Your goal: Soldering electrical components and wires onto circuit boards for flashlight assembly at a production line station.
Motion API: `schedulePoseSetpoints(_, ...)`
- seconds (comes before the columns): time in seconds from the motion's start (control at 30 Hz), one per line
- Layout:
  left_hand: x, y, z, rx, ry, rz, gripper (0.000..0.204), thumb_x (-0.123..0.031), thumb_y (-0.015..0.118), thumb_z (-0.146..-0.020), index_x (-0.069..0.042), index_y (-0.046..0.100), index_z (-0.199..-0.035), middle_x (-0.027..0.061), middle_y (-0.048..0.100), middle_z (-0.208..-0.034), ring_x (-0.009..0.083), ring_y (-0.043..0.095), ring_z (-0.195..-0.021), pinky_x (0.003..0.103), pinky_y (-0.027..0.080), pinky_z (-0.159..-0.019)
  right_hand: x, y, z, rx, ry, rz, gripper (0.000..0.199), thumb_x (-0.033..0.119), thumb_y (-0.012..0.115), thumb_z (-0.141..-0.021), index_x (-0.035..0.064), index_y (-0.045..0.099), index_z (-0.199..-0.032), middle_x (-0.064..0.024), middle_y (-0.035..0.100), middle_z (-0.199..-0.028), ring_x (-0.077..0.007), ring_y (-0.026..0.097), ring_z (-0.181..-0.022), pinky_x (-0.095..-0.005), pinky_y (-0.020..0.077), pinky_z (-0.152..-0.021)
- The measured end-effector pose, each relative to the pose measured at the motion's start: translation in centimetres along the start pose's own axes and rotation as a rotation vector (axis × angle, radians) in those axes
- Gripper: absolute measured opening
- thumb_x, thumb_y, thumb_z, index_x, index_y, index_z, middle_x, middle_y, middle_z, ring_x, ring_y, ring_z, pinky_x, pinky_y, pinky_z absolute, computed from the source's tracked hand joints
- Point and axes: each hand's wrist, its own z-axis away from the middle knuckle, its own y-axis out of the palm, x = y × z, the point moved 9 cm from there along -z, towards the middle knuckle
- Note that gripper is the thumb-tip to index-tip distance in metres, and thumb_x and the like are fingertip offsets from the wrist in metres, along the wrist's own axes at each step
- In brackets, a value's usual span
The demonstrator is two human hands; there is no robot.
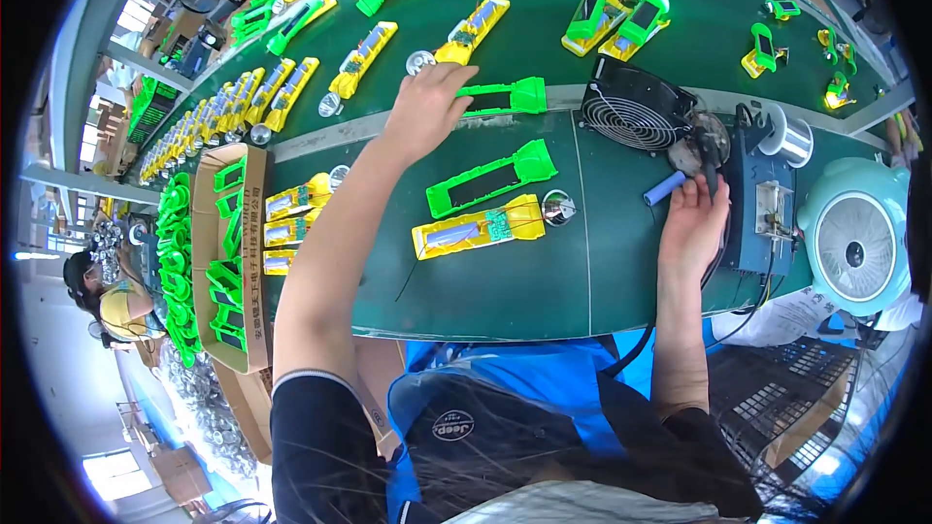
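Currently, in the head view: left hand (430,109) at the far green shell (515,97), thumb and fingers together, apparently clamped on its left end. Location of the far green shell: directly right of the left hand, over the grey rail (335,132) at the far side of the green bench (524,296); long axis roughly left to right, broader end to the right. Nearer hand: left. Right hand (694,218) well apart, farther right and nearer in the scene, fingers apparently clamped around a black tool handle (712,163); exact finger contact partly hidden. Blue cylinder (664,188) just left of the right fingertips; contact not possible to tell. Between the hands, on the near side: second green shell (492,180), tilted with right end farther, and just nearer, almost parallel, a yellow body (478,227) with silver reflector (558,207) at its right end. Containers: at left, a cardboard box (254,272) with several green shells inside, loosely stacked; just left of it, outside the box wall, a heap of green parts (178,262). At near right, below bench level, a black crate (791,393); contents not clear.
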Motion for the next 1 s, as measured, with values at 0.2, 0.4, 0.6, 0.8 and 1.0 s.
schedulePoseSetpoints(0.2,-0.7,-1.2,2.6,-0.065,0.069,0.104,0.038,-0.009,0.065,-0.082,-0.01,0.057,-0.119,0.0107,0.059,-0.108,0.0293,0.053,-0.106,0.041,0.044,-0.087,4.7,4.8,5.9,0.134,-0.228,0.198,0.061,0.044,0.046,-0.095,0.0026,0.038,-0.139,-0.0127,0.054,-0.119,-0.0225,0.05,-0.1,-0.0376,0.0389,-0.09)
schedulePoseSetpoints(0.4,-4.9,-5.9,8.8,0.175,0.069,0.335,0.027,0.003,0.063,-0.078,-0.005,0.065,-0.104,0.0125,0.061,-0.094,0.0311,0.059,-0.089,0.039,0.049,-0.077,0.5,6.9,8.1,0.443,0.228,0.018,0.024,0.031,0.065,-0.086,0.0181,0.047,-0.095,-0.0082,0.058,-0.102,-0.0085,0.044,-0.07,-0.0276,0.0333,-0.068)
schedulePoseSetpoints(0.6,-8.3,-2.7,11.6,0.092,0.032,0.577,0.021,0.001,0.067,-0.078,-0.003,0.062,-0.099,0.0112,0.062,-0.092,0.0264,0.061,-0.077,0.035,0.05,-0.068,-6.2,4.7,9.1,0.425,0.422,0.097,0.028,0.029,0.062,-0.087,0.0105,0.045,-0.101,-0.005,0.054,-0.09,-0.013,0.045,-0.075,-0.0312,0.037,-0.07)
schedulePoseSetpoints(0.8,-7.3,-2.5,12.8,0.121,-0.128,0.914,0.026,0.009,0.061,-0.08,-0.002,0.061,-0.104,0.0082,0.063,-0.101,0.0178,0.062,-0.079,0.029,0.049,-0.069,-4.8,9.2,11.0,0.736,-0.037,0.598,0.038,0.036,0.055,-0.095,0.0063,0.036,-0.11,-0.0146,0.059,-0.092,-0.027,0.064,-0.083,-0.0424,0.046,-0.088)
schedulePoseSetpoints(1.0,-7.9,-2.5,11.8,-0.044,0.093,0.684,0.022,0.006,0.066,-0.074,-0.003,0.06,-0.093,0.0109,0.062,-0.095,0.0278,0.06,-0.085,0.036,0.051,-0.072,-7.3,11.4,12.9,1.08,-0.451,0.799,0.036,0.013,0.067,-0.087,0.0024,0.043,-0.112,-0.0155,0.056,-0.099,-0.0238,0.066,-0.083,-0.031,0.0541,-0.071)
